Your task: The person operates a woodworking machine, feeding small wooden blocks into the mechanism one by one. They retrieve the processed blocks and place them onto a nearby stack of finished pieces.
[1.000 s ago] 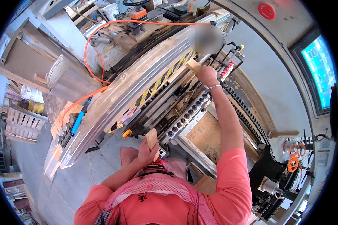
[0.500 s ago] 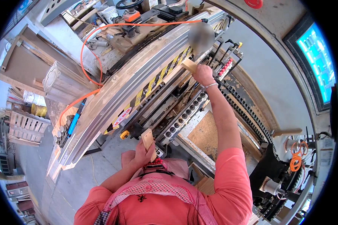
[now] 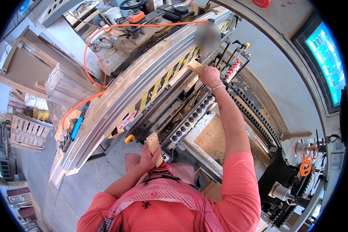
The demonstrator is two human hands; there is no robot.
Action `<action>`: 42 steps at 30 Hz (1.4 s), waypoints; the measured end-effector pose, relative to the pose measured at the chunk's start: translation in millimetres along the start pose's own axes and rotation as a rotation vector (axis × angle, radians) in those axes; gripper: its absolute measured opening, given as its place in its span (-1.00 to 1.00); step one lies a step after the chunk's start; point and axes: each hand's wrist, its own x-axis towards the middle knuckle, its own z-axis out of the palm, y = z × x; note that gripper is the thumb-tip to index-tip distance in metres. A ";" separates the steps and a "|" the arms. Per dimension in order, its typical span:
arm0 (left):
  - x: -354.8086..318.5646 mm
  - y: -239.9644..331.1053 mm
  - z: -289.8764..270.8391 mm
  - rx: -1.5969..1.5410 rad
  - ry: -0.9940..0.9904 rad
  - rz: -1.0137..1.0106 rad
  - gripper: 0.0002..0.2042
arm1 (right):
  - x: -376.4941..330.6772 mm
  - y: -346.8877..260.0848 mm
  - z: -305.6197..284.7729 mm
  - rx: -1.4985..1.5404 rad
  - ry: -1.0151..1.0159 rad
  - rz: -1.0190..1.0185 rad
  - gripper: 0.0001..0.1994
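Pallet-like slatted rack [image 3: 30, 132], pale, standing at far left. Pale ribbed cylinder [image 3: 62, 87], tilted, near a large brown panel. Blue hand tool [image 3: 77, 127], slim, lying at the near end of a long beige machine surface [image 3: 132, 72]. Orange hose [image 3: 85, 101], looped over the same surface. Yellow-and-black striped tape [image 3: 154, 92], along the machine's side. Left hand [image 3: 147, 158], fingers grasping a narrow light wooden piece [image 3: 153, 145], held tilted just before the person's waist. Row of black round fittings [image 3: 191, 119], set on a white rail between the two hands. Second wooden piece [image 3: 196, 68], out over the machine, its near end grasped by the fingers of the right hand [image 3: 211, 76]; whether its far end touches the machine cannot be told for certain. Red knobs [image 3: 232, 69], in a row just beyond that hand. Lit blue screen [image 3: 325, 63], far right.
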 end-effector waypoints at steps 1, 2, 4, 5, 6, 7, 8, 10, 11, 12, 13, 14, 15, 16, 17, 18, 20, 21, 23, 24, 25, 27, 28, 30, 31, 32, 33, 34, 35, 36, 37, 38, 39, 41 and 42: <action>0.3 -0.5 0.0 -0.003 0.003 0.004 -0.87 | -0.1 -0.2 -0.9 0.001 -0.005 0.000 -0.76; 0.4 -1.6 -0.7 0.027 -0.014 0.037 -0.86 | 0.1 -0.3 -1.3 0.002 -0.010 -0.001 -0.76; 0.7 -4.9 -2.4 0.087 -0.051 0.104 -0.84 | 0.9 1.9 1.1 0.014 -0.018 -0.007 -0.68; 0.9 -6.5 -2.7 0.094 -0.059 0.106 -0.84 | 1.6 3.5 2.1 0.020 -0.022 -0.011 -0.63; 0.8 -7.2 -3.1 0.101 -0.067 0.106 -0.84 | 2.3 5.2 3.9 0.019 -0.028 -0.007 -0.63; 1.2 -6.9 -3.3 0.108 -0.075 0.105 -0.84 | 3.3 7.6 5.4 0.018 -0.033 -0.003 -0.64; 0.8 -5.1 -4.0 0.119 -0.085 0.075 -0.84 | 4.5 10.5 6.4 0.016 -0.038 0.001 -0.64; 1.9 7.7 -6.2 0.144 -0.103 0.016 -0.84 | 7.5 18.4 5.9 0.026 -0.034 0.045 -0.72; 0.8 4.3 -4.4 0.096 -0.077 -0.004 -0.86 | 8.4 21.3 6.3 0.031 -0.032 0.068 -0.76; -0.7 0.0 -1.4 0.049 -0.052 -0.027 -0.88 | 8.9 22.1 7.4 0.028 -0.026 0.065 -0.75; -1.3 -3.1 0.4 0.001 -0.026 -0.049 -0.89 | 9.4 22.7 8.6 0.026 -0.020 0.062 -0.75; -0.8 -5.8 0.8 0.012 -0.025 -0.030 -0.89 | 9.9 23.5 9.7 0.023 -0.014 0.060 -0.75; -0.4 -5.1 0.3 0.023 -0.023 -0.010 -0.89 | 9.8 23.5 9.9 0.027 -0.015 0.060 -0.74; 0.4 -3.6 -0.3 0.034 -0.021 0.009 -0.90 | 10.1 23.9 9.8 0.031 -0.016 0.060 -0.74; 0.6 -0.6 -1.0 0.037 -0.026 -0.003 -0.90 | 10.0 24.1 10.0 0.035 -0.017 0.060 -0.74; 1.8 6.2 -2.0 0.040 -0.029 -0.014 -0.90 | 9.6 23.4 8.8 0.036 -0.008 0.058 -0.74; 2.5 9.4 -2.9 0.060 -0.036 -0.018 -0.90 | 8.8 21.0 7.5 0.037 0.011 0.051 -0.74; 3.2 9.4 -2.9 0.078 -0.043 -0.010 -0.90 | 9.0 22.2 8.3 0.040 0.011 0.054 -0.75; 4.1 9.7 -3.5 0.085 -0.055 -0.010 -0.89 | 11.0 24.2 10.3 0.045 0.010 0.058 -0.76; 4.8 11.4 -3.7 0.075 -0.060 -0.018 -0.88 | 12.3 22.6 9.8 0.037 0.008 0.045 -0.77; 6.0 14.3 -3.9 0.065 -0.064 -0.026 -0.88 | 14.4 20.0 9.5 0.029 0.005 0.031 -0.78; 8.6 36.0 -5.8 0.122 -0.081 -0.114 -0.86 | 17.6 19.9 8.7 0.038 -0.002 0.032 -0.75; 9.0 45.7 -6.2 0.149 -0.091 -0.164 -0.85 | 17.4 20.6 10.1 0.054 -0.013 0.044 -0.73; 9.5 47.9 -5.5 0.090 -0.080 -0.221 -0.84 | 15.5 20.0 9.3 0.065 -0.019 0.050 -0.70; 9.4 48.4 -5.0 0.060 -0.072 -0.248 -0.84 | 15.0 18.0 7.0 0.060 -0.016 0.043 -0.71; 8.1 46.2 -4.7 0.073 -0.079 -0.237 -0.83 | 14.1 15.9 4.9 0.055 -0.012 0.037 -0.71; 7.3 41.8 -5.0 0.086 -0.084 -0.223 -0.83 | 13.4 14.0 1.7 0.037 -0.022 0.045 -0.74; 6.7 37.7 -5.1 0.099 -0.089 -0.210 -0.82 | 12.1 12.0 -1.0 0.019 -0.033 0.053 -0.77; 6.3 34.3 -5.0 0.085 -0.090 -0.207 -0.82 | 11.9 11.2 -2.6 0.002 -0.044 0.061 -0.79; 5.9 30.9 -4.7 0.070 -0.091 -0.204 -0.82 | 12.7 12.1 -2.5 0.005 -0.046 0.061 -0.79; 5.6 29.1 -4.0 0.056 -0.092 -0.202 -0.82 | 13.4 13.8 -1.4 0.008 -0.049 0.061 -0.79; 6.3 33.3 -3.4 0.060 -0.091 -0.218 -0.82 | 13.6 15.5 -0.6 0.010 -0.052 0.062 -0.79; 7.6 41.3 -3.6 0.066 -0.087 -0.238 -0.82 | 14.1 15.7 0.4 0.014 -0.050 0.060 -0.79; 9.1 49.2 -2.5 0.064 -0.086 -0.270 -0.83 | 14.5 16.4 2.0 0.021 -0.047 0.056 -0.78; 9.0 51.0 -3.2 0.058 -0.083 -0.282 -0.83 | 15.4 15.8 3.0 0.020 -0.044 0.054 -0.78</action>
